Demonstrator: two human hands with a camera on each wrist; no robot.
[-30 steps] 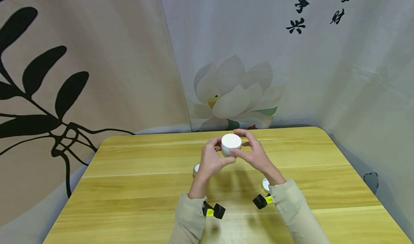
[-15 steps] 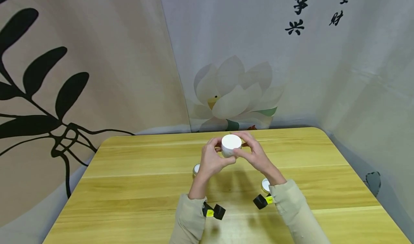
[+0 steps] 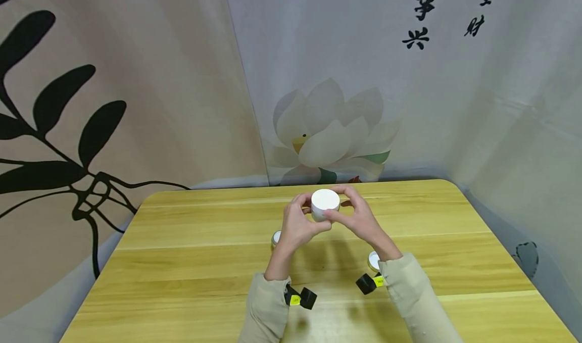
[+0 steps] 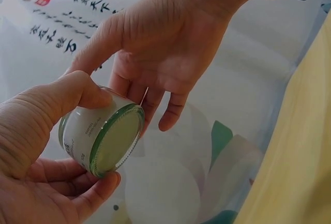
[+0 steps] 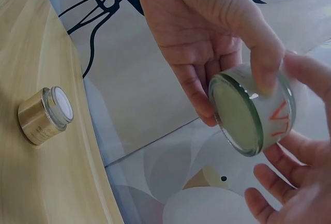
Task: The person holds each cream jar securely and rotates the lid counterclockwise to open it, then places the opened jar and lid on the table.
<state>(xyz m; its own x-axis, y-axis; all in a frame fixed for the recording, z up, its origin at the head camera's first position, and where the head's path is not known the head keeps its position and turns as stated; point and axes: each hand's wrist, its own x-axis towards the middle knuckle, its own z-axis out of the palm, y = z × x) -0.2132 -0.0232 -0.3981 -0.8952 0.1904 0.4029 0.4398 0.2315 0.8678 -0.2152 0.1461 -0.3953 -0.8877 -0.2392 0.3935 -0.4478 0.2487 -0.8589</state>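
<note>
In the head view a small cream jar [image 3: 325, 200] is up over the table, its white lid facing me. My left hand [image 3: 297, 226] grips the jar's glass body, with the thumb [image 4: 95, 95] pressed on the printed label and the fingers curled underneath. At the lid, my right hand [image 3: 356, 216] has its thumb and fingers spread around the rim. The right wrist view shows the jar's pale green glass base [image 5: 235, 115] and red letters on the label. There, the lid is partly hidden behind the body and the right fingers [image 5: 289, 164].
A gold jar with a white top [image 5: 44, 115] stands on the wooden table [image 3: 191, 262], partly behind my left wrist in the head view. Another white-topped jar [image 3: 374, 260] sits beside my right cuff. A printed cloth [image 3: 182, 80] hangs behind the table.
My right thumb and forefinger shift slightly around the lid and back, while my left hand and the jar stay in place.
</note>
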